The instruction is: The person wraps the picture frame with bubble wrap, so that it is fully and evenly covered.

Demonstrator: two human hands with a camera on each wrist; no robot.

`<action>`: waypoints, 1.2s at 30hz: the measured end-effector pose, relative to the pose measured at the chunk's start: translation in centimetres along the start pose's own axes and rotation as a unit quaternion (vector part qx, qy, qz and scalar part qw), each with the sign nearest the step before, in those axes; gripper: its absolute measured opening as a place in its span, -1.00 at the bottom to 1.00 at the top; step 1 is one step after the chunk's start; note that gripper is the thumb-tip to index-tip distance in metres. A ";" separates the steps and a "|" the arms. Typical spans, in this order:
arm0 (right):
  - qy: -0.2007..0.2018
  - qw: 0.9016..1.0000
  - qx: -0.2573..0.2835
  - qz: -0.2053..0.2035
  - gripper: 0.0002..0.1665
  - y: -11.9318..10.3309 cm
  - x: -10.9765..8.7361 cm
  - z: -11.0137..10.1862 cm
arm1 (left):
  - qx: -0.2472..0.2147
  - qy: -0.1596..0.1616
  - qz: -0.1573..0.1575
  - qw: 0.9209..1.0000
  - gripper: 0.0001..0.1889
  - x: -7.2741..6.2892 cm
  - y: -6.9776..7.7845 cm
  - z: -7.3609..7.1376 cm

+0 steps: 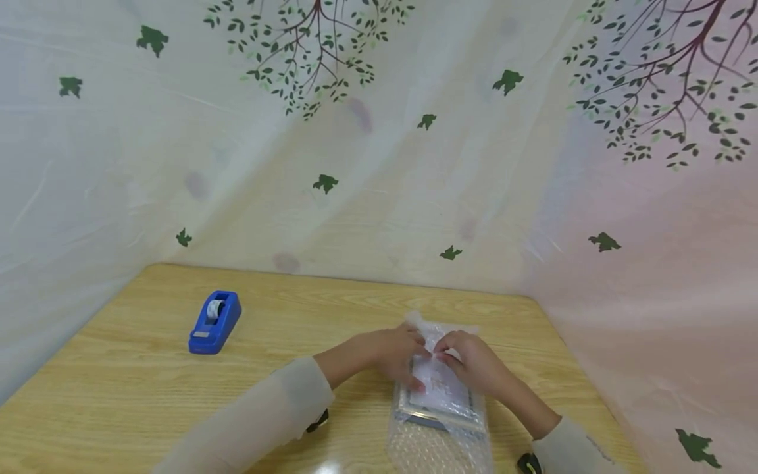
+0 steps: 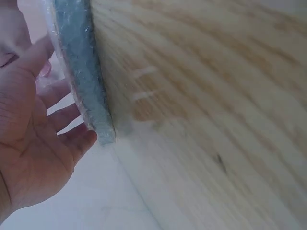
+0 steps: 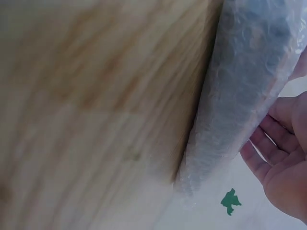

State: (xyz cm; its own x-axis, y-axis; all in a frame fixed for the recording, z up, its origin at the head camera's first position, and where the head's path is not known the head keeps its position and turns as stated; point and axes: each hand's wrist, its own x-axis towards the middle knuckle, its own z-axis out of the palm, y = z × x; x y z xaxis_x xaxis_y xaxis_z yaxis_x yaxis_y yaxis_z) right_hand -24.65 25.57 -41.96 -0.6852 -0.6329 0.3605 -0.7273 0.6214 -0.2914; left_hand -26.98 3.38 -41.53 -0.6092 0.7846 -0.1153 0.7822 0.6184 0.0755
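Observation:
A picture frame point(image 1: 428, 417) with a gold and dark edge and a pale centre lies inside clear bubble wrap point(image 1: 429, 451) on the table. My left hand point(image 1: 398, 355) rests on the wrapped frame's left side, its fingers spread over the top. From the right, my right hand point(image 1: 474, 362) pinches the bubble wrap near the middle of the frame with thumb and forefinger. Along the frame's side, the wrist views show bubble wrap point(image 2: 84, 67) with the left hand's fingers point(image 2: 67, 117) against it. The right thumb tip is hidden in the right wrist view.
A blue tape dispenser point(image 1: 215, 322) with a roll of clear tape stands at the left of the wooden table point(image 1: 284, 309). A pale curtain point(image 1: 379, 217) printed with leaves and branches hangs behind the table and along its sides.

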 end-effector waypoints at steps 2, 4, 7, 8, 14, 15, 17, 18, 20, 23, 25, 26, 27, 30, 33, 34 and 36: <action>-0.004 1.000 -0.002 0.003 -0.88 -0.1 0.0 0.1 | -0.006 -0.006 -0.005 1.000 -0.26 -0.2 0.1 0.1; -0.011 1.000 -0.006 0.014 -0.88 -0.2 0.0 0.2 | -0.008 -0.010 -0.016 1.000 -0.24 -0.4 0.2 0.2; -0.024 0.999 -0.011 0.022 -0.87 -0.4 0.1 0.3 | -0.003 -0.007 -0.028 1.000 -0.25 -0.7 0.4 0.3; -0.029 0.999 -0.012 0.023 -0.86 -0.4 0.1 0.3 | 0.005 -0.002 -0.030 1.000 -0.26 -0.8 0.5 0.4; -0.044 0.999 -0.009 0.022 -0.88 -0.6 0.3 0.5 | 0.053 0.062 -0.031 0.996 -0.38 -1.3 1.0 0.6; -0.046 0.999 -0.010 0.021 -0.88 -0.6 0.3 0.5 | 0.056 0.072 -0.031 0.995 -0.40 -1.4 1.1 0.6; -0.049 0.999 -0.014 0.015 -0.89 -0.5 0.4 0.5 | 0.051 0.082 -0.035 0.995 -0.43 -1.5 1.2 0.6; -0.052 0.998 -0.017 0.012 -0.88 -0.5 0.5 0.5 | 0.047 0.085 -0.038 0.995 -0.43 -1.5 1.2 0.6; -0.058 0.998 -0.020 0.009 -0.89 -0.5 0.6 0.5 | 0.037 0.087 -0.041 0.995 -0.44 -1.5 1.2 0.6; -0.063 0.998 -0.020 -0.002 -0.89 -0.5 0.8 0.4 | 0.029 0.091 -0.042 0.995 -0.45 -1.6 1.2 0.6; -0.066 0.998 -0.016 -0.007 -0.88 -0.5 0.9 0.4 | 0.030 0.099 -0.039 0.994 -0.48 -1.8 1.2 0.6; -0.066 0.998 -0.015 -0.010 -0.88 -0.5 1.0 0.4 | 0.030 0.101 -0.039 0.994 -0.48 -1.8 1.2 0.6; -0.067 0.998 -0.016 -0.012 -0.87 -0.5 1.0 0.3 | 0.029 0.104 -0.040 0.993 -0.49 -1.8 1.2 0.6; -0.069 0.997 -0.017 -0.009 -0.86 -0.6 1.0 0.3 | 0.023 0.105 -0.046 0.993 -0.51 -2.0 1.3 0.6; -0.069 0.997 -0.020 -0.009 -0.87 -0.8 1.0 0.4 | 0.017 0.103 -0.052 0.993 -0.52 -2.0 1.5 0.6; -0.069 0.997 -0.021 -0.010 -0.87 -0.9 1.0 0.4 | 0.016 0.103 -0.054 0.993 -0.52 -2.0 1.5 0.6; -0.069 0.997 -0.024 -0.013 -0.88 -1.1 1.0 0.4 | 0.012 0.100 -0.056 0.993 -0.53 -2.0 1.6 0.6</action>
State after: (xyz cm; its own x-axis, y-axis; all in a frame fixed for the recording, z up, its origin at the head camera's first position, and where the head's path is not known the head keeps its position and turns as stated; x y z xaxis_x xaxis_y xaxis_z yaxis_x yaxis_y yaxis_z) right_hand -24.52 24.05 -41.67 -0.6675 -0.7044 0.2412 -0.7444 0.6235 -0.2391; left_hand -24.42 2.75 -41.76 -0.7039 0.7061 0.0771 0.7101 0.7024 0.0501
